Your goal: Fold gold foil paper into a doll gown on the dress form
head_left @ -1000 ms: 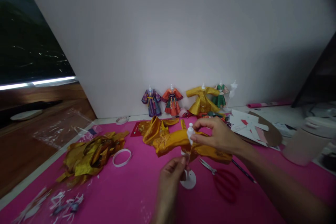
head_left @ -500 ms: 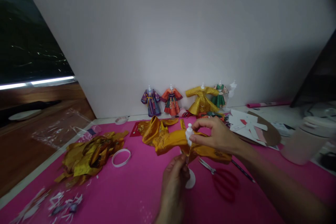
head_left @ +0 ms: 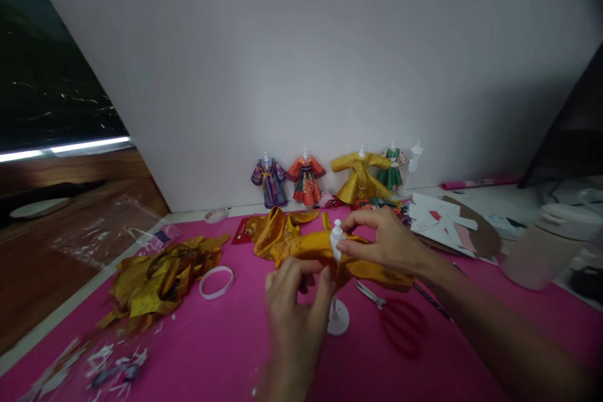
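- Pink mat: flat work surface.
- White scraps: thin strips, lower left.
- Left hand: thumb and index finger curved toward each other; cloth contact cannot be told. Hand obscures part of the garment.
- Scissors: red loop handles, metal blades; right of the mannequin base, near the right forearm.
- Mannequin: white, upright on a round base, between the hands.
- Right hand: thumb and index finger pinching the mannequin's upper torso; whether cloth is caught also cannot be told.
- Golden garment: satin-like sheen, spread to both sides of the mannequin.
- White ring: beside the crumpled fabric heap, left.
- Container: translucent, lidded, right.
- Four dressed mannequins: row along the white wall.
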The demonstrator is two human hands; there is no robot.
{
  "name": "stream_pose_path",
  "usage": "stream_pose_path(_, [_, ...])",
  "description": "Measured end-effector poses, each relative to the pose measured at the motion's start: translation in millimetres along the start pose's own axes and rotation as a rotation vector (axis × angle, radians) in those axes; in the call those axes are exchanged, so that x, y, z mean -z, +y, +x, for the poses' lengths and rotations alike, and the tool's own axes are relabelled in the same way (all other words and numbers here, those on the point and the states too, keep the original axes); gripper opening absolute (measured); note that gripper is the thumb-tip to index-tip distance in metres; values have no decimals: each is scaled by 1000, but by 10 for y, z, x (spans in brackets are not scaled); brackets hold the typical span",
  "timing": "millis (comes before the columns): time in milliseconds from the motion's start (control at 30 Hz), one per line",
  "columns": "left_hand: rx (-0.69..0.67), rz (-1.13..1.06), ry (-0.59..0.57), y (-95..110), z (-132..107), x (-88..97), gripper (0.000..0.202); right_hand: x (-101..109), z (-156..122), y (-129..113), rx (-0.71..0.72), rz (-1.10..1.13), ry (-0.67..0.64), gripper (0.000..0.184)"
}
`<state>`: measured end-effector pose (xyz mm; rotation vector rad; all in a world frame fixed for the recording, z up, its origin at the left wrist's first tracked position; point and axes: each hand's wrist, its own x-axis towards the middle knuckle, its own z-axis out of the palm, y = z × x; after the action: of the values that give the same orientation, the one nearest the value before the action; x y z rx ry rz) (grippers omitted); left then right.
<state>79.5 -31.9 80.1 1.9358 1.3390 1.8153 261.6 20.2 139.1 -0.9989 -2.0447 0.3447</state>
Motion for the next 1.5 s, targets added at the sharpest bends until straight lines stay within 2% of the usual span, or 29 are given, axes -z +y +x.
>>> stream_pose_path(67, [-175, 199, -39, 26, 124, 18, 12, 0, -4, -22, 2, -2, 0, 7])
stream_pose_path(167, [-266, 377, -87, 78, 238, 11, 13, 6, -9, -33, 5, 0, -5, 8])
stream_pose_path(467, [-332, 575, -170, 211, 290, 1, 16, 19, -7, -21, 11, 13, -10, 3])
stream_pose_path(667, [-422, 712, -251, 279, 339, 53, 15, 7, -8, -17, 30, 9, -4, 4])
stream_pose_path(900, [-414, 799, -367, 419, 323, 79, 14, -18, -9, -23, 18, 31, 10, 8])
stream_pose_path(1000, [-444, 722, -382, 392, 307, 99, 15, -14, -3, -27, 31, 26, 8, 6])
stream_pose_path(1100, [-470, 555, -320, 317, 367, 163, 19, -10, 4, -28, 39, 36, 8, 4])
stream_pose_path(1200, [-392, 416, -257, 185, 510, 224, 18, -10, 8, -26, 39, 48, 16, 5])
stream_pose_path(1267, [-294, 246, -323, 80, 615, 234, 12, -9, 8, -23, 35, 46, 12, 7])
stream_pose_path(1367, [-201, 9, -508, -49, 718, 208, 25, -8, 7, -13, 37, 53, -1, 9])
stream_pose_path(1433, [-147, -54, -592, -94, 742, 182, 29, -5, 5, -5, 39, 65, -6, 9])
stream_pose_path(1500, [-108, -74, -628, -113, 745, 166, 29, 0, 6, 3, 38, 76, -14, 10])
